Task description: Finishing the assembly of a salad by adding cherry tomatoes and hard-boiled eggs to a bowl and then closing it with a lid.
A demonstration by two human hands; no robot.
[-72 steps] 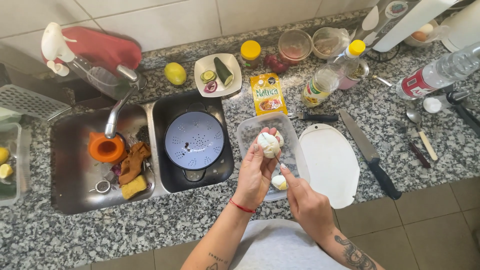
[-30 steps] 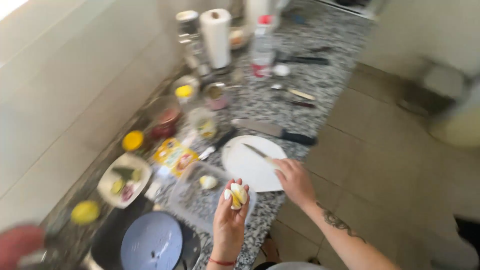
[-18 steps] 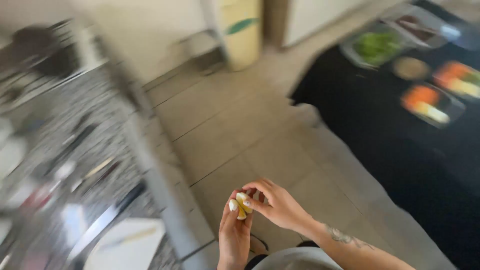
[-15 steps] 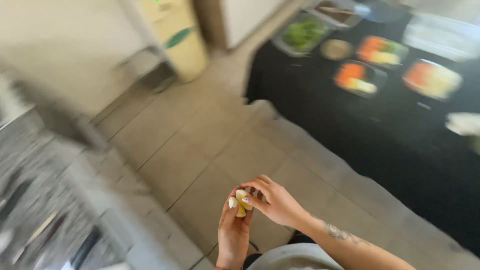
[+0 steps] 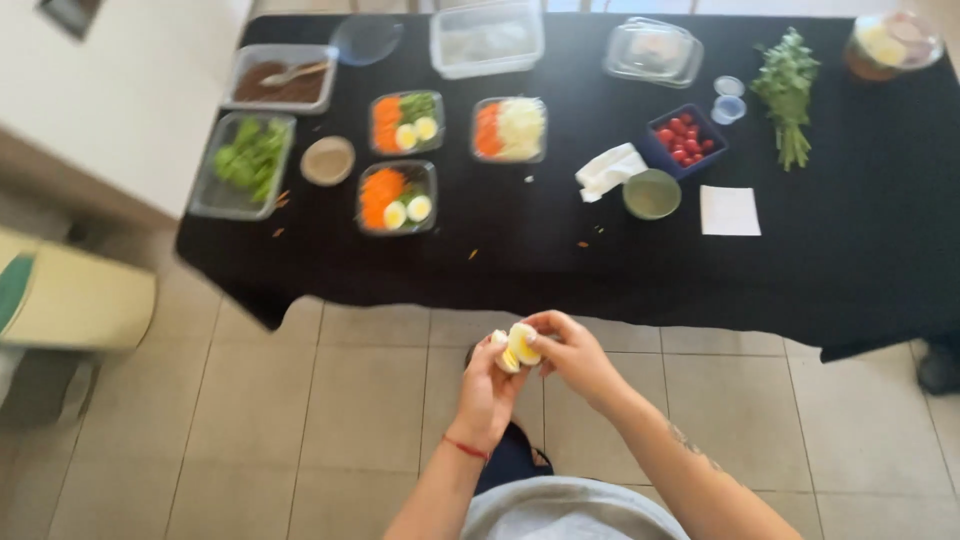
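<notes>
Change since earlier: the person has turned away from the kitchen counter with the sink and now stands before a bench (image 5: 560, 270) covered with a black cloth; the boiled egg halves (image 5: 518, 346) have stayed in the hands the whole way.
Egg: two halves, yellow yolk showing, held in the air above the tiled floor (image 5: 300, 400), just in front of the near edge of the bench and not yet over it.
Left hand (image 5: 492, 385): fingers closed around the lower half from below; a red thread sits on the wrist.
Right hand (image 5: 570, 352): fingers curled onto the upper half from the side, pinching it lightly.
Filled trays: two trays (image 5: 397, 196) with grated carrot already carry egg halves, the second (image 5: 404, 122) behind the first.
Tray without egg: a third tray (image 5: 509, 128) has carrot and something pale and shredded, and no egg that I can see.
Other things: a container of lettuce (image 5: 243, 162), a dish of cherry tomatoes (image 5: 684, 143), a small green bowl (image 5: 651, 193), a white napkin (image 5: 729, 210), a bunch of parsley (image 5: 788, 90).
Doing it well: in my judgement the halves should be kept yolk up and pressed only softly, since the yolk may slip out; it is better to separate them over the bench and lower each one flat beside the carrot.
</notes>
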